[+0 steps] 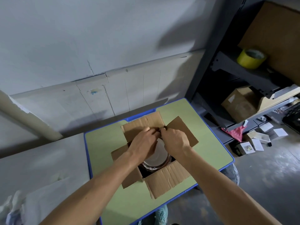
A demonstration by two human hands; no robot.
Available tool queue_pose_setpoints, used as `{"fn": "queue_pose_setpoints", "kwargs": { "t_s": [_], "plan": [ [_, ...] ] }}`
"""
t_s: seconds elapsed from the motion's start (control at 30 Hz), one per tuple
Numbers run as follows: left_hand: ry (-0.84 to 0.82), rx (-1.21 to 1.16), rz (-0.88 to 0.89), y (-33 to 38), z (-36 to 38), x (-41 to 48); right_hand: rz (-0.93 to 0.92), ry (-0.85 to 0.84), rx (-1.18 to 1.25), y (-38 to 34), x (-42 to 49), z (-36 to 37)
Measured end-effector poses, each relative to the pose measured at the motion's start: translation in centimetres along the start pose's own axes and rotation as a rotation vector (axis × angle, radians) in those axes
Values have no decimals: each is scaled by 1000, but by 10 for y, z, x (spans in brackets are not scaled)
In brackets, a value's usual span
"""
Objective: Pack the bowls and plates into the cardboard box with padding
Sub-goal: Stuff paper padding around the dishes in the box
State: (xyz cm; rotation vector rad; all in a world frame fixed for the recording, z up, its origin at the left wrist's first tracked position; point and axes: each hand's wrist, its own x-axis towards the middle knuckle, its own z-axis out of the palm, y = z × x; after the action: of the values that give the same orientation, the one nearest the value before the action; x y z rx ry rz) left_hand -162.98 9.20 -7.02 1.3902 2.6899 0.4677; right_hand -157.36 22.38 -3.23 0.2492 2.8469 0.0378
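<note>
Gripping plate (158,154) far rim: L hand (143,142), R hand (176,140); box (165,177) on green desk (103,143), grey wall (97,38) behind.

- Lit dimly and evenly, with a cool grey cast across the wall (97,38)
- Lit from behind the camera, judging by soft head and arm shadows thrown forward onto the wall
- Near black inside the cardboard box (164,181) and between the shelves of the metal rack (227,65)
- Only a mild sheen on the pale plate (158,153)
- Bent by the wide lens, with a bowed wall ledge and leaning rack uprights
- Smeared and soft at the lower left corner, sharpest at centre
</note>
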Motion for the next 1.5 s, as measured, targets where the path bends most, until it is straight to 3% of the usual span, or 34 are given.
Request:
{"fn": "queue_pose_setpoints", "kwargs": {
  "t_s": [0.17,0.23,0.3,0.4,0.57,0.73,0.97,1.1,1.5],
  "plan": [
    [90,-24,-49,-3,5,-18,-72,65,31,-6,24,2],
    [120,-29,-90,-3,2,-17,-83,117,188,0,23,5],
    [97,-9,-105,1,-2,-15,-105,183,342,7,14,8],
    [5,43,-89,5,1,-9,-115,289,232,14,2,13],
    [-53,86,-90,4,8,-1,-84,74,80,5,5,12],
    [-25,38,-37,-3,4,-4,-68,128,124,1,9,23],
    [72,53,57,-25,-4,-15,-128,458,182,4,-6,27],
    [181,27,-18,-38,-11,-32,-94,380,202,12,-13,33],
    [204,51,-276,-26,-13,-71,-32,308,217,0,-28,29]
  ]
}}
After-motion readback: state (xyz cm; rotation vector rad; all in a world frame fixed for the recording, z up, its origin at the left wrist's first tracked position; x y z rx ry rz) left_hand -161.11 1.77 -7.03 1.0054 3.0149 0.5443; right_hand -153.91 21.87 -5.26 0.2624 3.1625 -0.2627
